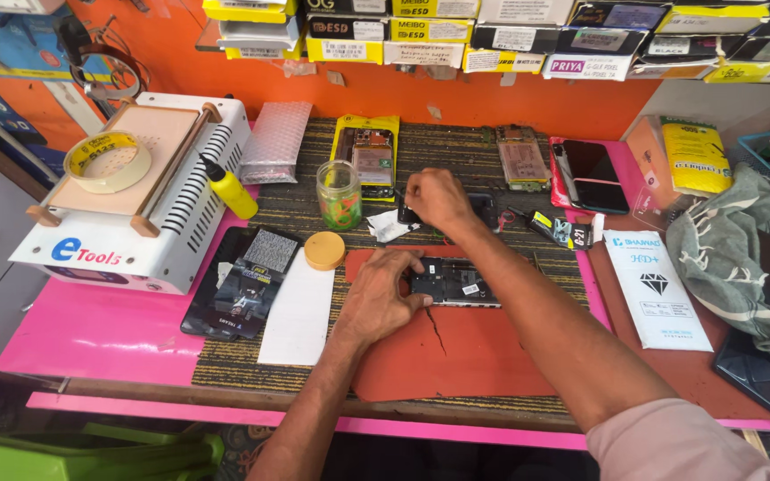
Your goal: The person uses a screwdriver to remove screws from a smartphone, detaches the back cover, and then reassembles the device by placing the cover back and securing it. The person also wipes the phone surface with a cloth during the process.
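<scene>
Orange-red matting point(456, 356) lies nearest on the bench, and on it the opened phone point(452, 282) is pressed down by the left hand point(385, 298), fingers spread over its left end, steadying rather than gripping it. At about one o'clock from the phone, the right hand point(438, 200) is pinched shut on a small dark part point(407, 214); what the part is cannot be told. At eleven o'clock a glass jar point(339, 194) stands uncapped, with green and orange bits inside, and its round tan lid point(324, 250) is laid just in front. At nine o'clock a white sheet point(296, 321) and a black packet point(241, 289) are set. Farther left a white machine point(135, 232) carries a tape roll point(107, 161). A grey cloth point(733, 249) is heaped at three o'clock. Beyond, an orange wall point(385, 89) is lined with boxes point(430, 40).
</scene>
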